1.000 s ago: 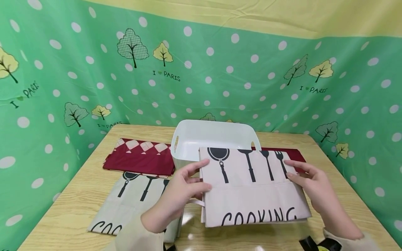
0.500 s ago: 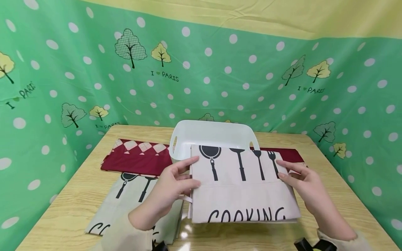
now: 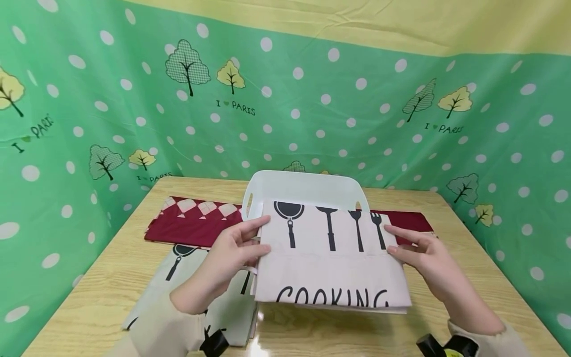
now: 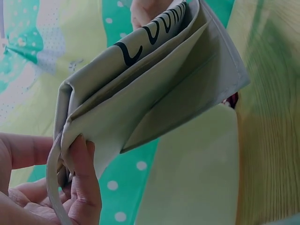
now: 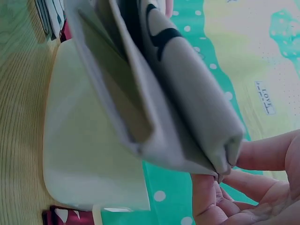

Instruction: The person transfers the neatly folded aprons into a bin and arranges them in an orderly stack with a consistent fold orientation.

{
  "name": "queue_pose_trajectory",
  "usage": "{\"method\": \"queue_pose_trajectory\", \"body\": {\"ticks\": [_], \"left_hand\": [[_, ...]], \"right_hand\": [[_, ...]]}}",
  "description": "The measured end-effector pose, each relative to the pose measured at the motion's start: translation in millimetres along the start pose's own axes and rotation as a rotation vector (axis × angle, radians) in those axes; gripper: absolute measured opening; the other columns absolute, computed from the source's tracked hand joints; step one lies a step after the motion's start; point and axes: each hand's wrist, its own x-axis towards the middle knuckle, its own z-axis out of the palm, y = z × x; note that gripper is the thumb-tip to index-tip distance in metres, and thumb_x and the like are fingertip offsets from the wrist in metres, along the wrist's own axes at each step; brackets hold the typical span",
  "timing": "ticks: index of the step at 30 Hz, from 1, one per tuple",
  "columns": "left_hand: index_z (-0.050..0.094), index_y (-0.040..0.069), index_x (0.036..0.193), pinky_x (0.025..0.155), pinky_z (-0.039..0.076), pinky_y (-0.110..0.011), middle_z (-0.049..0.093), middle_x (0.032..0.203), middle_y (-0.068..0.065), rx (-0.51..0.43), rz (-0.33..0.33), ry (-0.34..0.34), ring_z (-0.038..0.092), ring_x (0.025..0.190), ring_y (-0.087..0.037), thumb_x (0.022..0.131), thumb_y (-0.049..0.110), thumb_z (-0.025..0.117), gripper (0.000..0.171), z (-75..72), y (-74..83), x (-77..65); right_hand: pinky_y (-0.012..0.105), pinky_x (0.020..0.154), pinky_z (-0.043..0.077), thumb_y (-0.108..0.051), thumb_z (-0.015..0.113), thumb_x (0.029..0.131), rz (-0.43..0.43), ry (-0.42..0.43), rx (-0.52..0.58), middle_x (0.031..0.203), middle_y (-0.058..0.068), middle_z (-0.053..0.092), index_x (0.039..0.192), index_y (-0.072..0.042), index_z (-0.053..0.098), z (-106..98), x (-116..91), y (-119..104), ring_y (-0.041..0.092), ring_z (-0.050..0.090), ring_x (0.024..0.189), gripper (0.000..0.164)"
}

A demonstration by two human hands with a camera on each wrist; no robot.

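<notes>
A folded off-white apron (image 3: 332, 272), printed with black kitchen utensils and "COOKING", is held off the table in front of the white basket (image 3: 308, 186), hiding much of it. My left hand (image 3: 225, 260) pinches the apron's left edge between thumb and fingers, beside a thin strap (image 4: 54, 187) that loops out there. On the opposite edge, my right hand (image 3: 426, 258) pinches the cloth in the same way. From below, the right wrist view shows the stacked layers of the apron (image 5: 187, 93) above the fingers.
A matching folded apron (image 3: 156, 282) lies on the wooden table (image 3: 85, 292) at left, partly behind my left arm. Folded dark red cloth with pale diamonds (image 3: 192, 225) lies behind it. More dark red cloth (image 3: 412, 220) lies right of the basket. A green dotted curtain (image 3: 294, 114) hangs behind.
Both hands have carried the apron leftward and slightly up, so it now covers more of the basket's front. The grip on both edges stays the same.
</notes>
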Motion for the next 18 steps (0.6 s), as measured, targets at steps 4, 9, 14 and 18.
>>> {"method": "queue_pose_trajectory", "body": {"ticks": [4,9,14,18], "left_hand": [[0.043,0.004,0.148,0.067,0.059,-0.024,0.054,0.143,-0.022,0.027,0.002,0.003,0.069,0.089,-0.01,0.091,0.0,0.063,0.061,-3.8,0.4,2.5],[0.042,0.003,0.149,0.064,0.058,-0.023,0.052,0.144,-0.022,0.055,0.023,-0.003,0.068,0.083,-0.008,0.092,0.001,0.063,0.061,-8.0,2.6,6.5],[0.042,0.002,0.149,0.063,0.058,-0.023,0.053,0.143,-0.023,0.079,0.042,0.0,0.067,0.084,-0.007,0.092,0.0,0.063,0.061,-13.0,5.4,11.5],[0.041,0.003,0.149,0.066,0.059,-0.024,0.051,0.145,-0.022,0.109,0.044,0.009,0.067,0.089,-0.009,0.093,0.001,0.063,0.061,-15.7,8.1,16.5]], "right_hand": [[0.022,0.079,0.055,-0.015,0.065,0.096,-0.009,-0.023,-0.017,0.139,0.016,0.048,0.148,0.0,0.042,2,2,-1,0.007,0.062,0.09,0.059],[0.024,0.076,0.057,-0.012,0.065,0.095,-0.023,-0.025,-0.025,0.105,0.001,0.063,0.148,0.001,0.042,1,7,-8,0.007,0.063,0.084,0.059],[0.029,0.074,0.06,-0.012,0.065,0.094,-0.027,-0.027,-0.023,0.113,0.009,0.063,0.148,0.001,0.042,2,14,-15,0.004,0.064,0.083,0.06],[0.03,0.073,0.061,-0.013,0.065,0.095,-0.015,-0.03,-0.04,0.129,0.022,0.059,0.149,-0.001,0.041,2,19,-21,0.003,0.067,0.087,0.061]]}}
